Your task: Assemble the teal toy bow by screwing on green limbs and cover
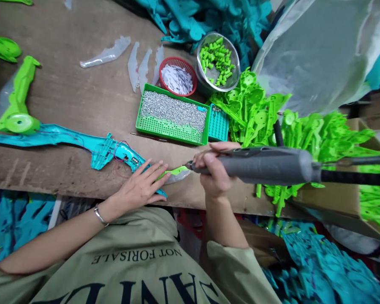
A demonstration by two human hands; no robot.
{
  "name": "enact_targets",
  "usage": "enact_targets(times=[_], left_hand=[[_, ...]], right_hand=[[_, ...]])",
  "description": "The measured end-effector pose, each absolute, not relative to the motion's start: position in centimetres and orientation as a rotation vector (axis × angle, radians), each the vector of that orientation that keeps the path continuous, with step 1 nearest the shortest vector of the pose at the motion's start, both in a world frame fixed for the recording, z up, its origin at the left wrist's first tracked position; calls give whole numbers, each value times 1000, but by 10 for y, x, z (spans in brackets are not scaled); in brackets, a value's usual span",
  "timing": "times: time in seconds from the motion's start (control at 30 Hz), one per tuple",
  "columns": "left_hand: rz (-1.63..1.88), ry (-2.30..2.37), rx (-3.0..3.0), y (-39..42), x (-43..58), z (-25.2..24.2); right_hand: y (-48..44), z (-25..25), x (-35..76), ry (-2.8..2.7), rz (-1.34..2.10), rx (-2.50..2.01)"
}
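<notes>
My left hand (144,183) lies with its fingers spread over the right end of a long teal plastic part (66,137), which has thin red wires and small metal pieces on it. Beside its fingertips, a small green piece (177,170) and a clear plastic piece (176,177) stick out to the right. My right hand (217,171) is wrapped round a grey power screwdriver (262,164), held level, its tip pointing left at the green piece. Whether the tip touches the piece cannot be made out.
Behind are a green tray (172,131) of screws, a red basket (194,71) of white strips and a metal bowl (201,69) of green pieces. Green parts (259,114) pile up at right, teal parts (190,17) at the back. A green part (23,93) lies left.
</notes>
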State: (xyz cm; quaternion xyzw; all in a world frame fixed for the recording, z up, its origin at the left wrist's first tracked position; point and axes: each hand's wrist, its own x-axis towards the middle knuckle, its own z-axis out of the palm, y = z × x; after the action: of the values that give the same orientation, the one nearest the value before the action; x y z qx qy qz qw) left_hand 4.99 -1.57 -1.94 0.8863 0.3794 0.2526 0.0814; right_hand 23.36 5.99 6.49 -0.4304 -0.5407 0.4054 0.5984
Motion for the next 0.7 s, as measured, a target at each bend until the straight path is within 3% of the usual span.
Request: enact_targets(times=[0.37, 0.7], left_hand=[[830, 1130, 2656, -14, 49, -22], [832, 1156, 2665, -14, 50, -22]], right_hand=[[40, 33, 241, -1169, 962, -992], [56, 28, 255, -1425, 1275, -885]])
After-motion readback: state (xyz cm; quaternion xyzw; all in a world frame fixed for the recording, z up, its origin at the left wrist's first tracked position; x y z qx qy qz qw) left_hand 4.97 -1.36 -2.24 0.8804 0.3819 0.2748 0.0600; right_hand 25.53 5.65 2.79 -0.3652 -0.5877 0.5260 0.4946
